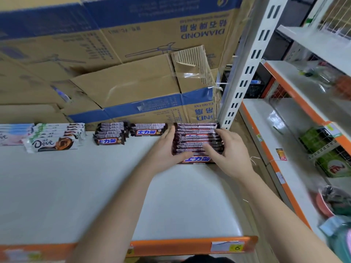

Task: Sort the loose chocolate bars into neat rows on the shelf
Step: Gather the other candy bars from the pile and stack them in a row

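At the shelf's [76, 196] back right corner, left hand [167, 149] and right hand [230, 152] press straight-fingered, not gripping, on the row of chocolate bars [197, 138]; these 2 should squeeze its ends evenly and square the front bar [197, 159].

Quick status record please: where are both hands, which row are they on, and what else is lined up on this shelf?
left hand: fingers straight against the left end of the rightmost brown bar row, thumb at its front
right hand: against the row's right end, thumb lying on the bars
other brown bars: two shorter stacks to the left
Dove bars: row further left
shelf: white, orange front edge
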